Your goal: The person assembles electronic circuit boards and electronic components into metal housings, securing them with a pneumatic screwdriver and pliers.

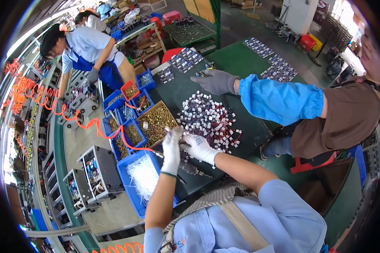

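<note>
My dark counter (254, 131) is partly hidden by a co-worker's blue sleeve (280, 100). The white connector heap (204, 118) spreads right of the brown tray (169, 113). At the tray's near corner, my left hand (172, 147) and right hand (200, 148) come close together; whether they're clamped on anything, I cannot tell. Below the tray, my left wrist (170, 168) half-covers the driver (189, 168). My right glove's print (194, 141) is unreadably small.

Bare forearms (161, 197) converge; left hand (171, 148) just beside right hand (197, 147).

Brass-coloured parts (162, 114) heaped in open box (150, 108), toward table's (252, 131) left edge. White connectors (204, 120), dark and red wires, piled mid-table.
</note>
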Motion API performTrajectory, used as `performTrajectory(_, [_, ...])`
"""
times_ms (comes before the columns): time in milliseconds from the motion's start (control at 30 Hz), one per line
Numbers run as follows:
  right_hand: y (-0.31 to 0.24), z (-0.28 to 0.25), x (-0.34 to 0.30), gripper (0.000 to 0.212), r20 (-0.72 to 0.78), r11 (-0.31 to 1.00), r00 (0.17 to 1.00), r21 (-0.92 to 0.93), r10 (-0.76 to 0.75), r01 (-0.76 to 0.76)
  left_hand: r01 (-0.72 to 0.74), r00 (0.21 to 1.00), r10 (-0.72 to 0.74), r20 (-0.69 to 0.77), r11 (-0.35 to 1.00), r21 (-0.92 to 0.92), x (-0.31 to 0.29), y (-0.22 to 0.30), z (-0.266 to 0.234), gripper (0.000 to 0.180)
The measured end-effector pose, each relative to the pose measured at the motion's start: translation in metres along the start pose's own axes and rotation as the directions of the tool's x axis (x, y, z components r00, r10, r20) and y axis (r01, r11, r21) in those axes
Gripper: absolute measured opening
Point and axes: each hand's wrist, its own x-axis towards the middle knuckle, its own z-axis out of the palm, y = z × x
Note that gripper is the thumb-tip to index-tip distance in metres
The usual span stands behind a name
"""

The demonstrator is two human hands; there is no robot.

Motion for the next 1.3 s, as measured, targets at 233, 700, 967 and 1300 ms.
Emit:
performTrajectory(233, [0.063,-0.065,0.023,0.034,-0.002,0.93,0.979,0.312,-0.206,0.196,-0.025,0.998,-0.001,-0.061,0.904,-0.427,0.067,0.042,0.023,0.028])
performTrajectory(700, [0.176,-0.138,0.158,0.042,-0.194,0.974,0.961,-0.153,-0.195,0.166,0.063,0.998,-0.067,0.016,0.98,0.186,0.089,0.108,0.06,0.036])
performTrajectory(967, [0.181,-0.09,0.177,0.021,-0.019,0.864,0.989,-0.49,-0.145,0.117,0.189,0.979,-0.187,0.08,0.982,-0.018,0.056,0.076,0.039,0.034])
performTrajectory(1300, [0.181,-0.08,0.159,0.028,-0.064,0.917,0.994,0.395,0.092,-0.059,-0.136,0.988,0.13,0.088,0.989,0.066,0.135,0.208,0.089,0.031])
